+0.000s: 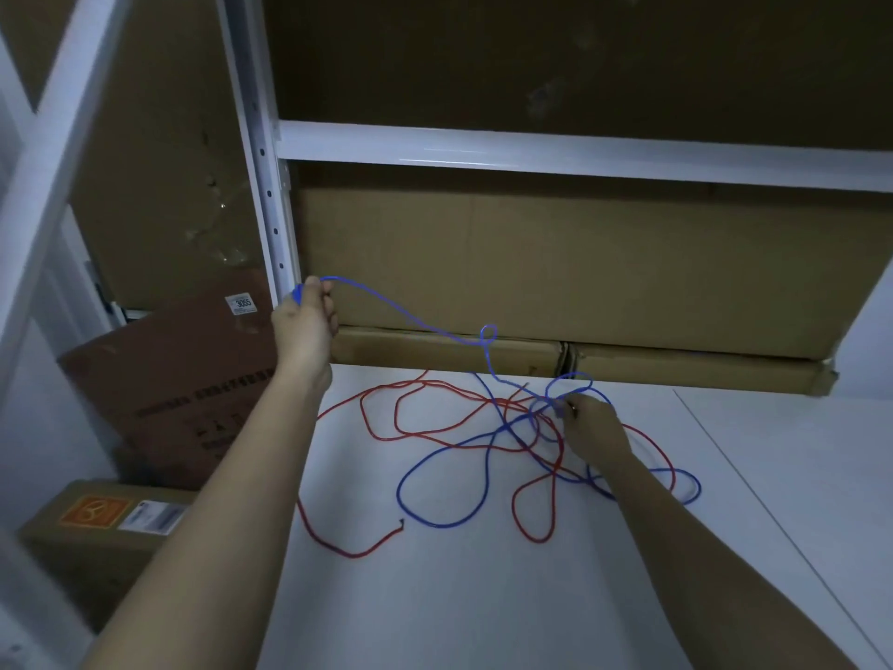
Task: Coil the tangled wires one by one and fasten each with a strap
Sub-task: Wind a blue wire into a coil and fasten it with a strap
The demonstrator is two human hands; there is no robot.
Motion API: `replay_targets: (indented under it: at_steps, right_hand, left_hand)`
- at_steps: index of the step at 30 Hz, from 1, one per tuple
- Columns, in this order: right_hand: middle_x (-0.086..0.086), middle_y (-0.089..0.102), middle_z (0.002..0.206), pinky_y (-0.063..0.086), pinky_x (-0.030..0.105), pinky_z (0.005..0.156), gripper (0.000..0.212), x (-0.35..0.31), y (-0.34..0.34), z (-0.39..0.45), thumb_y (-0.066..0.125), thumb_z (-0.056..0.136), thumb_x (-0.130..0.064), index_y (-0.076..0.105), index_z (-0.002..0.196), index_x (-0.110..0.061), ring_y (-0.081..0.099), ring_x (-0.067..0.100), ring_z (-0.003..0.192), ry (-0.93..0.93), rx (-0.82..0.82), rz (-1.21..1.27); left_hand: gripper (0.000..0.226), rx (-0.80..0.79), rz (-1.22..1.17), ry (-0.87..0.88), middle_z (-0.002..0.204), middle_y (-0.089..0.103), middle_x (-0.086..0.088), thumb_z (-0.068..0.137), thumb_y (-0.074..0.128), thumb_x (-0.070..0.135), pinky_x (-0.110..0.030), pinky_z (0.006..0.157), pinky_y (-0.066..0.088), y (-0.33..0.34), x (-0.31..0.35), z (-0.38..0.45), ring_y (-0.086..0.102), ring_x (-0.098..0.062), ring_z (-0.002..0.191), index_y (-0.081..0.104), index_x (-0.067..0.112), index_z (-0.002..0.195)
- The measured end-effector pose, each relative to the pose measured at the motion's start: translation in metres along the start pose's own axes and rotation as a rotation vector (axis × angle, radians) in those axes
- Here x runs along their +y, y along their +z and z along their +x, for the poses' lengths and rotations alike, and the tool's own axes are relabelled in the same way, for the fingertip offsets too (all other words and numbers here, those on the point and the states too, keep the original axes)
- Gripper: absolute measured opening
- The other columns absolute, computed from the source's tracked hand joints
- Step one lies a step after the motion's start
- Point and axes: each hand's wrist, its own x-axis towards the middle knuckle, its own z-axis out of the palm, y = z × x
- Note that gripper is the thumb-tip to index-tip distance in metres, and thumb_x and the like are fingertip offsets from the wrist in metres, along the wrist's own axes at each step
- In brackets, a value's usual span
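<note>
A blue wire [437, 476] and a red wire [435, 430] lie tangled in loose loops on the white table [483, 597]. My left hand [305, 317] is raised above the table's far left edge and grips one end of the blue wire, which runs from it through the air down to the tangle. My right hand [590, 423] rests on the middle of the tangle and pinches a stretch of the blue wire there. One red end lies free near the table's front left. No strap is visible.
Flat cardboard boxes [580, 263] stand along the table's far edge under a white shelf rail [531, 154]. A white slotted upright [263, 186] rises at the far left. More cardboard boxes [183, 389] sit on the floor to the left.
</note>
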Motion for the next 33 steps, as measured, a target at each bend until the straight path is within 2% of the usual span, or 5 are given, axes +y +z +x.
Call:
replay_targets:
  at_steps: [4, 12, 21, 27, 33]
  right_hand:
    - [0.0, 0.051, 0.067, 0.037, 0.032, 0.066, 0.02, -0.022, 0.0, 0.002, 0.048, 0.097, -0.007, 0.052, 0.082, -0.019, 0.046, 0.015, 0.062, -0.054, 0.038, 0.237]
    - [0.017, 0.057, 0.113, 0.048, 0.04, 0.086, 0.046, -0.049, -0.03, 0.002, 0.044, 0.084, 0.013, 0.052, 0.125, -0.007, 0.055, 0.037, 0.106, -0.025, 0.055, 0.411]
    - [0.001, 0.034, 0.149, 0.017, 0.041, 0.114, 0.057, -0.113, -0.048, -0.026, 0.045, 0.09, -0.03, 0.035, 0.145, -0.018, 0.018, 0.023, 0.139, -0.353, 0.135, 0.087]
    - [-0.004, 0.066, 0.087, 0.042, 0.027, 0.08, 0.026, -0.109, -0.021, -0.019, 0.046, 0.1, -0.028, 0.067, 0.089, -0.016, 0.059, 0.01, 0.085, -0.291, -0.214, 0.4]
    - [-0.006, 0.032, 0.056, 0.028, 0.019, 0.051, 0.038, -0.105, -0.043, -0.016, 0.046, 0.1, -0.03, 0.041, 0.064, -0.017, 0.029, 0.003, 0.048, -0.287, 0.121, 0.823]
  left_hand:
    - [0.031, -0.102, 0.105, 0.013, 0.044, 0.037, 0.012, 0.102, 0.043, 0.022, -0.017, 0.046, 0.027, 0.014, -0.002, -0.009, 0.031, -0.006, 0.045, 0.057, 0.016, 0.075]
    - [0.028, -0.182, 0.229, 0.075, 0.055, 0.034, 0.003, 0.102, 0.041, 0.024, -0.022, 0.05, 0.027, 0.028, 0.0, -0.019, 0.029, -0.006, 0.045, 0.055, 0.016, 0.079]
    - [0.027, -0.273, 0.261, 0.118, 0.053, 0.036, 0.005, 0.102, 0.041, 0.023, -0.019, 0.046, 0.028, 0.055, -0.002, -0.036, 0.031, -0.003, 0.041, 0.057, 0.016, 0.082]
    - [0.028, -0.405, 0.178, 0.107, 0.051, 0.037, 0.008, 0.103, 0.039, 0.025, -0.02, 0.051, 0.029, 0.052, 0.01, -0.044, 0.032, -0.007, 0.048, 0.056, 0.014, 0.083]
    - [0.03, -0.506, 0.193, 0.018, 0.048, 0.043, 0.005, 0.102, 0.042, 0.024, -0.023, 0.051, 0.028, 0.025, 0.009, -0.041, 0.033, -0.01, 0.046, 0.054, 0.012, 0.076]
